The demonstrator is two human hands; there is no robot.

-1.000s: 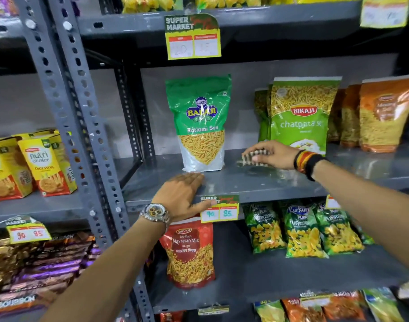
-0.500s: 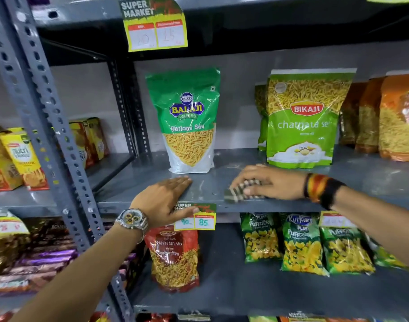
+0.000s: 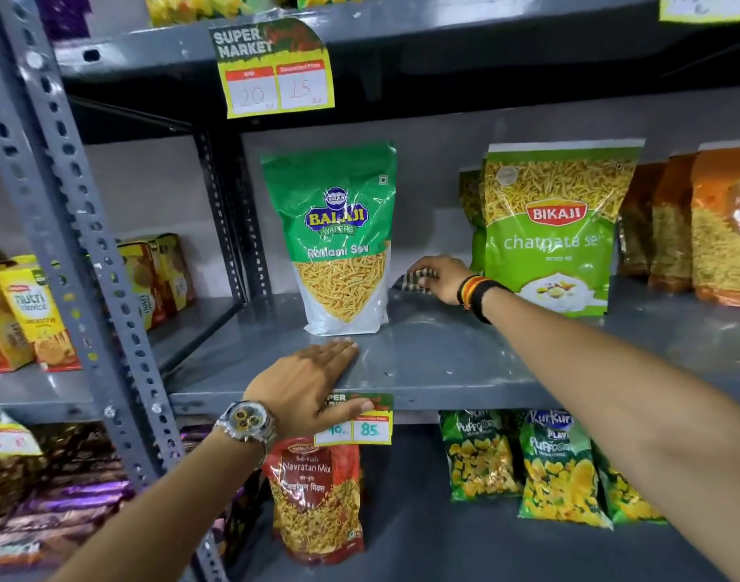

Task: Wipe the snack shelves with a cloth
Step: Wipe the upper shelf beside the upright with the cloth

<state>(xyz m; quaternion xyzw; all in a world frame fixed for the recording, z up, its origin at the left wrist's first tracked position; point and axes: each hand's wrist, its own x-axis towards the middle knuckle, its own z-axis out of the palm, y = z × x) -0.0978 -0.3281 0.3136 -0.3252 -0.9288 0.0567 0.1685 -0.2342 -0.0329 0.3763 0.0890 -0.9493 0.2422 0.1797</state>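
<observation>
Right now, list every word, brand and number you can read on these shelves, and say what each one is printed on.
"SUPER MARKET", "20", "15": upper price tag
"BALAJI WAFERS", "Ratlami Sev": green pouch
"BIKAJI", "chatpata sev" (partly creased): light green pouch
"85": lower price tag, partly under the left hand
"Navratan Mix": red pouch
"Kurkure", "PUFFCORN": lower green packets
"nutri choice": yellow boxes
Orange pouches, far-left tags: too blurred.
</observation>
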